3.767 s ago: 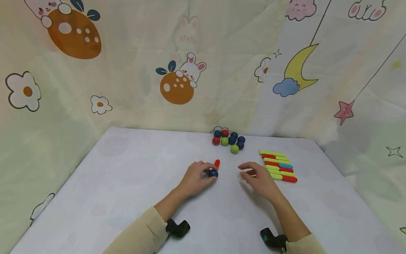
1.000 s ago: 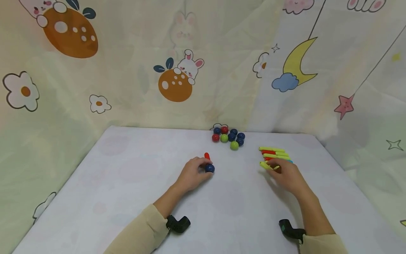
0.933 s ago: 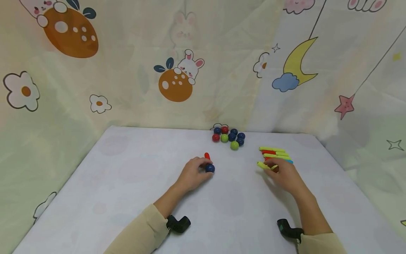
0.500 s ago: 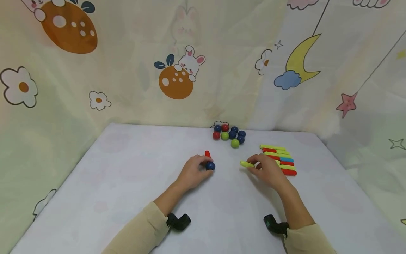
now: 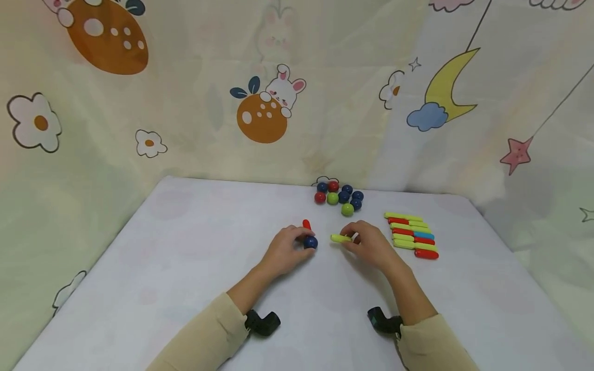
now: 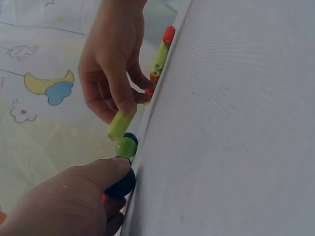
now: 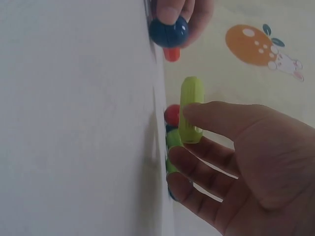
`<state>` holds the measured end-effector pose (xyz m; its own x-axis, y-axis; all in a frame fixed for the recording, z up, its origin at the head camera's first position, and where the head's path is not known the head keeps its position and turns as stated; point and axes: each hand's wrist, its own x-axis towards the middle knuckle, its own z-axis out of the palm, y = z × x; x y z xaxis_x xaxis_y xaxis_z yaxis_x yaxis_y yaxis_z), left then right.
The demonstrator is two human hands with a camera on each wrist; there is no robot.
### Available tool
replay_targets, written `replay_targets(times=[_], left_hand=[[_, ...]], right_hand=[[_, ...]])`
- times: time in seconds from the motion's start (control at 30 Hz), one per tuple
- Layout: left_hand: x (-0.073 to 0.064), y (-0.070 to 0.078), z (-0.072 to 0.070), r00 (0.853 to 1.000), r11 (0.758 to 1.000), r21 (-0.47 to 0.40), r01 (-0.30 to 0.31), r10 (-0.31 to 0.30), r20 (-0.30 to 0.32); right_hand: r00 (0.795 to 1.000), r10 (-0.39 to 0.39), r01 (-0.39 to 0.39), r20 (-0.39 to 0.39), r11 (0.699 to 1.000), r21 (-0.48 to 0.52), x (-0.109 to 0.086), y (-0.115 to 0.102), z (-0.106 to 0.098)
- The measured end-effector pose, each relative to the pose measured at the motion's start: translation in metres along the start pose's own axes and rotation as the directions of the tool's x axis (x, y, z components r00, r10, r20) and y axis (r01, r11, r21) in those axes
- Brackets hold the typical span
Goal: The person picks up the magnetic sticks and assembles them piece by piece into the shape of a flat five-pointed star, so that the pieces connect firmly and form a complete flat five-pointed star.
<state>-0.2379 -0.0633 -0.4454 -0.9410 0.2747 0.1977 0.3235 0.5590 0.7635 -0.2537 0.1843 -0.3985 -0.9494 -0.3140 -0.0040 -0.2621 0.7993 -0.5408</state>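
Note:
My left hand (image 5: 284,253) pinches a dark blue ball (image 5: 310,242) between thumb and fingers, low over the table. A short red stick (image 5: 307,224) pokes out from the ball's far side; the left wrist view mostly hides it behind the hand. Facing it, my right hand (image 5: 371,246) holds a short yellow-green stick (image 7: 192,91) between thumb and index finger. The stick's free end points left at the ball, with a small gap between them. In the right wrist view the stick looks faceted, and the other fingers curve loosely below it.
Several red, green and blue balls (image 5: 343,197) cluster at the table's back edge. Right of my right hand lie several yellow-green, red and blue sticks (image 5: 410,234) in stacked rows. A printed cloth (image 5: 195,103) hangs behind the white table (image 5: 185,226).
My right hand, bare at first, has picked a yellow-green stick from the rows and carried it left towards the ball. My left hand keeps its hold; its red stick now leans the other way.

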Motion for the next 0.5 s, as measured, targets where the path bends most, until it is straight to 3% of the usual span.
replay_targets(times=[0.5], left_hand=[[0.0, -0.002, 0.0, 1.0, 1.0, 0.001, -0.024, 0.024, -0.006]], right_hand=[[0.998, -0.035, 0.035, 0.047, 0.999, -0.001, 0.005, -0.019, 0.018]])
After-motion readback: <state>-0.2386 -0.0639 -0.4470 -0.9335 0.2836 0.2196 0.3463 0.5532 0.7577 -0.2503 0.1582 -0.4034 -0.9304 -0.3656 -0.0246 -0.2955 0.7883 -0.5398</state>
